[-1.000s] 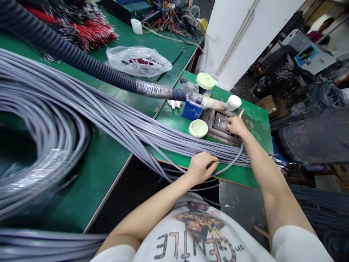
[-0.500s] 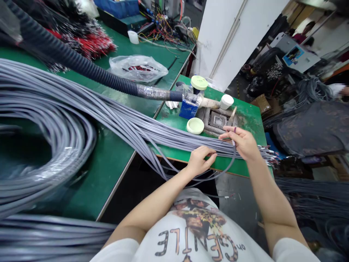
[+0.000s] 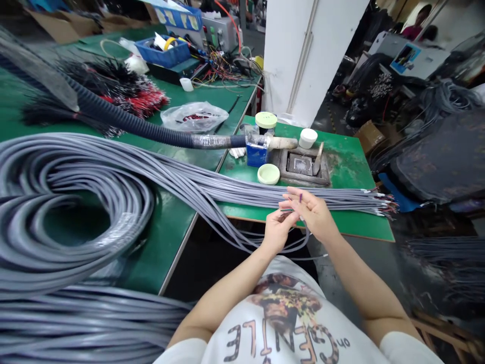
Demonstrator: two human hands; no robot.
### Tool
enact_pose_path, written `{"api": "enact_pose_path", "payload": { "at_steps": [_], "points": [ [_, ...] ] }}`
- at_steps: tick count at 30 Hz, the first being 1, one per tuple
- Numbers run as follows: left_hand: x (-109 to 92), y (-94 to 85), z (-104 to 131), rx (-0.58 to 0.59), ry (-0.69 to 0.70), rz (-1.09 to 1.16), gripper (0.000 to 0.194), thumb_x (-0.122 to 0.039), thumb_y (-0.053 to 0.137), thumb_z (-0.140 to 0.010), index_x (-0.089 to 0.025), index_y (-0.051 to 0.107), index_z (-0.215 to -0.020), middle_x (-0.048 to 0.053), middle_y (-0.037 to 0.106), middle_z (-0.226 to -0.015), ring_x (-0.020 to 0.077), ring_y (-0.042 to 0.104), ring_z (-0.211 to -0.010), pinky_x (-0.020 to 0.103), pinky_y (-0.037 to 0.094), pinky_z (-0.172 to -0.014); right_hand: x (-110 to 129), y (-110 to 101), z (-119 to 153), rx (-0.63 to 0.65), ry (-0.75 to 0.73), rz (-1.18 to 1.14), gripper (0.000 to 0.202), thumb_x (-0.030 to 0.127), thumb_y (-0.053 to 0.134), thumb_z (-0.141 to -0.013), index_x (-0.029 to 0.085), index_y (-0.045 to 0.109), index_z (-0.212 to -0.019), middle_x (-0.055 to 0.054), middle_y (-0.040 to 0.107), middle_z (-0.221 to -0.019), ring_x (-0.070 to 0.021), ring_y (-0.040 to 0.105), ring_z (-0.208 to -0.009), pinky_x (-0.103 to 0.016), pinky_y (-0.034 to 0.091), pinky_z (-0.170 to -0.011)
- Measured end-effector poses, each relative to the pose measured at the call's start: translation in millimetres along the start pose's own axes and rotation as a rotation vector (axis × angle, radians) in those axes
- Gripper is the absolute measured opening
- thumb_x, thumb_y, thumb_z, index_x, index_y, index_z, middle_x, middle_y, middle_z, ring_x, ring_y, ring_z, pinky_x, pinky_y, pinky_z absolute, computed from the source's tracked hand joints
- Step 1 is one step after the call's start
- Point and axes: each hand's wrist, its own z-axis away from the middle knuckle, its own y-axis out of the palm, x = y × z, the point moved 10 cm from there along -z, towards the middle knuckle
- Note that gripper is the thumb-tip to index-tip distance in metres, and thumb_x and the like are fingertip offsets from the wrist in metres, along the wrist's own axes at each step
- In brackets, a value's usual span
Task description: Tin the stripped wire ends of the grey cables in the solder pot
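Observation:
Both hands meet over the front edge of the green bench. My right hand [image 3: 316, 215] holds the end of a grey cable [image 3: 305, 236], which loops down below it. My left hand [image 3: 277, 228] is closed at the thin coloured wires [image 3: 287, 210] coming out of that end, its fingertips touching those of the right. Behind the hands a thick bundle of grey cables [image 3: 242, 192] runs across the bench, its stripped ends [image 3: 384, 202] at the right. Beyond the bundle, a flat tool [image 3: 318, 159] leans in a square metal pot [image 3: 301, 165].
A ribbed hose [image 3: 162, 132] ends beside a blue box [image 3: 256, 154]. Near it are a green dish [image 3: 269, 174] and a white jar [image 3: 308, 137]. Large cable coils [image 3: 76, 253] fill the left. A plastic bag [image 3: 194, 117] lies behind. A person [image 3: 417, 25] is far back right.
My right hand has moved left with the cable end and now meets my left hand. My left hand has closed at the wires. The view has shifted, showing more of the back left.

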Motion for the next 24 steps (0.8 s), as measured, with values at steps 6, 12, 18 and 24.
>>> {"api": "enact_pose_path", "payload": {
  "at_steps": [6,12,18,24],
  "points": [
    [-21.3,12.1,14.4,0.016,0.079,-0.085,0.019,-0.032,0.071,-0.076,-0.015,0.069,-0.068,0.001,0.063,-0.067,0.0091,0.054,-0.06,0.02,0.044,-0.053,8.6,-30.9,13.0,-0.188,-0.099,0.176,0.018,0.037,0.066,-0.08,0.019,0.064,-0.083,-0.004,0.07,-0.088,-0.0188,0.065,-0.086,-0.033,0.051,-0.081],
    [-17.4,14.2,26.6,0.003,0.029,-0.097,0.017,-0.031,0.071,-0.076,-0.015,0.069,-0.073,0.0,0.063,-0.064,0.0093,0.056,-0.057,0.021,0.046,-0.053,9.6,-41.8,27.2,-0.247,-0.163,0.142,0.017,0.034,0.07,-0.077,0.019,0.066,-0.07,-0.002,0.068,-0.08,-0.0168,0.062,-0.078,-0.03,0.048,-0.077],
    [-9.0,19.3,31.2,-0.013,-0.049,-0.056,0.017,-0.032,0.072,-0.075,-0.015,0.068,-0.075,-0.001,0.064,-0.059,0.0085,0.056,-0.052,0.021,0.047,-0.052,10.8,-52.8,40.9,-0.271,-0.18,0.049,0.015,0.032,0.069,-0.078,0.018,0.066,-0.071,-0.001,0.067,-0.076,-0.0152,0.06,-0.074,-0.028,0.047,-0.074],
    [-6.8,22.2,23.5,-0.046,-0.11,-0.084,0.021,-0.034,0.073,-0.072,-0.014,0.067,-0.069,-0.001,0.063,-0.055,0.0082,0.055,-0.05,0.021,0.046,-0.053,-5.0,-54.6,53.8,-0.182,-0.098,0.302,0.013,0.03,0.065,-0.081,0.019,0.063,-0.075,0.001,0.062,-0.07,-0.0122,0.056,-0.067,-0.024,0.044,-0.066]
  ]
}}
